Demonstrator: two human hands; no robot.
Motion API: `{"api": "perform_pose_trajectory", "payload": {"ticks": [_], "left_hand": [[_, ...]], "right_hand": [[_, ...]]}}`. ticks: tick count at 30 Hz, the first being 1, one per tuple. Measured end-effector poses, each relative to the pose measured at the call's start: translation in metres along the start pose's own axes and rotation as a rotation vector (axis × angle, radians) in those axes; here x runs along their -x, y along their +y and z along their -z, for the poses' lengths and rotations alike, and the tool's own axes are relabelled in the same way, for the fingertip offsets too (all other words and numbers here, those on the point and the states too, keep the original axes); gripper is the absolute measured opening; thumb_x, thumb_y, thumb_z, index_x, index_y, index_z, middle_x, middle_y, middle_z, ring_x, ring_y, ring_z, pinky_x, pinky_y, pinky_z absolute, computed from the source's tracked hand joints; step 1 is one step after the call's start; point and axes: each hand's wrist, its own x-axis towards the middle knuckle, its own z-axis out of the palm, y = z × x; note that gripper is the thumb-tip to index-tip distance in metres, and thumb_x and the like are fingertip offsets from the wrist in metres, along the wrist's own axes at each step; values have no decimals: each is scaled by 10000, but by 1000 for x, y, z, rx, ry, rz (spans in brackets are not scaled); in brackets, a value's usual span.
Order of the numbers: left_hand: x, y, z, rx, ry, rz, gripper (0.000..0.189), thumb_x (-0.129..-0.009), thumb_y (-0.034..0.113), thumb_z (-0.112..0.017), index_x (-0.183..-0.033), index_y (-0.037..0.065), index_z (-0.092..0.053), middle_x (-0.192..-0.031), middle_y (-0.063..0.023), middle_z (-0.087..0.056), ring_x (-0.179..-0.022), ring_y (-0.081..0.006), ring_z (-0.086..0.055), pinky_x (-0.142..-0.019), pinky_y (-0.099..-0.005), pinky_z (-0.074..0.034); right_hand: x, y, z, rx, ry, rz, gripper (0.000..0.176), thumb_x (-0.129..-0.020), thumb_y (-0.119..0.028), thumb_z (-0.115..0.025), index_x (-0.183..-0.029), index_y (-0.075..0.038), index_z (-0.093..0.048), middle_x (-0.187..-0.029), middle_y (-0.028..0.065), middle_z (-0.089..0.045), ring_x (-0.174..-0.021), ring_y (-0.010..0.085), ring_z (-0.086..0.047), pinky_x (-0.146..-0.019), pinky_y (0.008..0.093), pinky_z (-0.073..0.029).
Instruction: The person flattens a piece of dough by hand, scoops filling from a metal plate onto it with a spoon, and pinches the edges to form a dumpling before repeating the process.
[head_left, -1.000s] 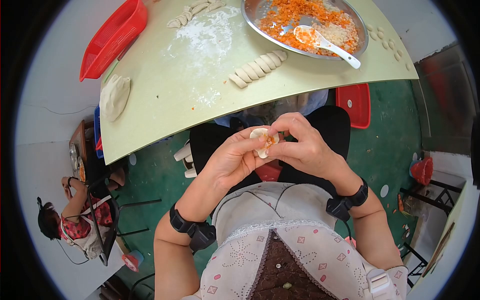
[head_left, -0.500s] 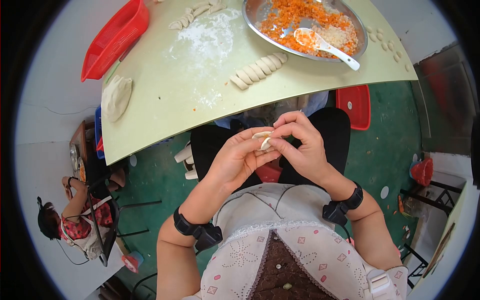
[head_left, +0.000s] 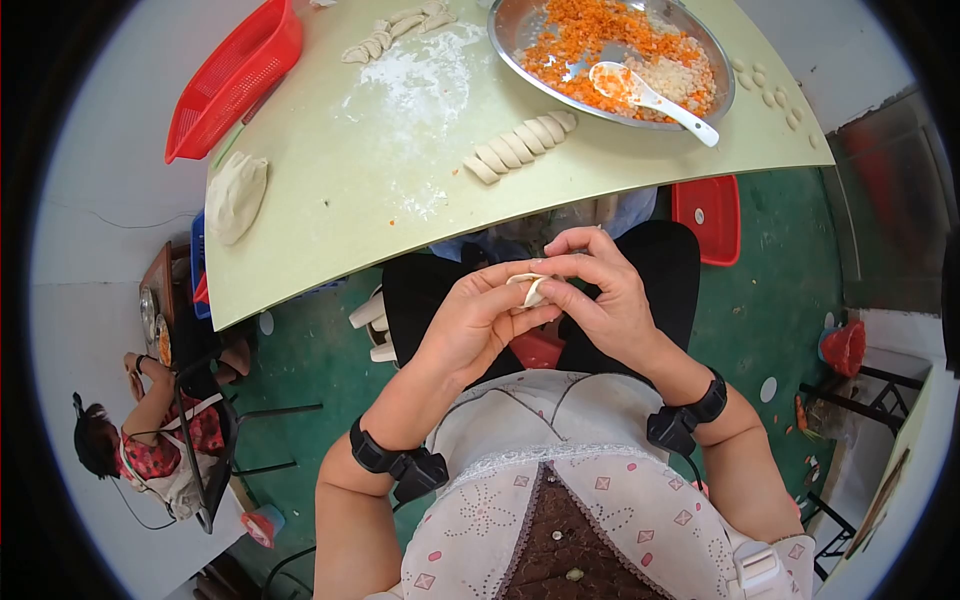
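My left hand [head_left: 478, 318] cradles a small white dumpling [head_left: 532, 291] above my lap, its fingers curled beneath and its thumb against the near side. On the right, my right hand [head_left: 603, 292] pinches the dumpling's edge between thumb and index finger. The dough looks folded over; its filling is hidden by my fingers. On the table ahead lies a row of cut dough pieces [head_left: 518, 147]. Behind it, a metal basin [head_left: 507, 52] holds chopped orange and pale filling [head_left: 570, 50], with a white spoon [head_left: 655, 101] resting in it.
The pale green table [head_left: 330, 215] has a curved near edge. It carries a dough lump [head_left: 237, 198], a red basket [head_left: 232, 80], a dough strip [head_left: 400, 25], flour [head_left: 415, 85] and small dough pieces [head_left: 768, 98]. A seated person [head_left: 165, 440] is at left; a red tub [head_left: 706, 225] sits below.
My right thumb and index finger have closed further over the dumpling, and its opening looks narrower. Both hands stay in nearly the same place. The view has shifted very slightly.
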Motion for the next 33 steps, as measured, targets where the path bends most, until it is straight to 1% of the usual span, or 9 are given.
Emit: {"api": "perform_pose_trajectory", "payload": {"ticks": [6, 12, 15, 18, 21, 24, 30, 33], "left_hand": [[-1, -3, 2, -12, -13, -22, 260, -862, 44, -484, -1095, -55, -540, -994, -139, -608, -896, -185, -620, -821, -314, -523], [-1, -3, 3, 9, 4, -11, 280, -862, 48, -492, -1118, -60, -526, -1001, -140, -605, -912, -191, -614, -833, -315, -516], [-1, 0, 3, 75, -8, 5, 281, -861, 34, -497, -1125, -60, -521, -991, -135, -605, -899, -187, -613, -827, -305, -517], [-1, 0, 6, 80, -8, 11, 275, -863, 35, -494, -1118, -62, -522, -997, -138, -603, -902, -190, -613, -827, -308, -517], [-2, 0, 8, 55, -15, 34, 269, -864, 31, -488, -1114, -63, -523, -1009, -140, -598, -906, -190, -612, -826, -306, -517], [-1, 0, 8, 28, -31, 49, 268, -866, 25, -479, -1115, -65, -520, -1018, -140, -593, -906, -187, -611, -823, -300, -517], [0, 0, 7, 43, -30, 44, 277, -871, 22, -461, -1125, -81, -507, -1026, -142, -588, -912, -187, -608, -820, -298, -518], [0, 1, 6, 56, -30, 44, 281, -872, 20, -456, -1129, -85, -502, -1033, -146, -587, -916, -189, -607, -828, -301, -514]], "right_hand": [[1, -1, -2, -21, 21, 29, 122, -744, -50, -631, -863, -22, -640, -937, 71, -531, -875, 214, -511, -757, 301, -421], [4, 3, -4, -7, 70, 56, 137, -724, -31, -636, -860, -14, -634, -960, 70, -562, -871, 221, -520, -755, 307, -427], [2, 7, -5, 56, 74, 146, 178, -724, -35, -641, -901, -16, -637, -1008, 89, -560, -913, 231, -517, -774, 312, -431], [-1, -7, -4, -18, 53, 60, 223, -726, -54, -647, -946, -24, -638, -1060, 104, -543, -986, 251, -493, -814, 322, -423], [-5, -7, 4, 80, -89, 81, 255, -731, -87, -654, -982, -44, -637, -1089, 108, -524, -1038, 269, -461, -849, 341, -405], [-9, -9, 8, 126, -156, 69, 223, -732, -111, -659, -947, -56, -648, -1091, 101, -520, -1049, 275, -449, -872, 352, -388], [-8, -7, 6, 102, -138, 54, 150, -726, -108, -664, -868, -61, -658, -1057, 97, -532, -1018, 275, -466, -860, 358, -391], [-7, -7, 5, 101, -122, 57, 140, -721, -90, -664, -858, -61, -658, -1046, 94, -538, -1002, 270, -477, -843, 354, -402]]}}
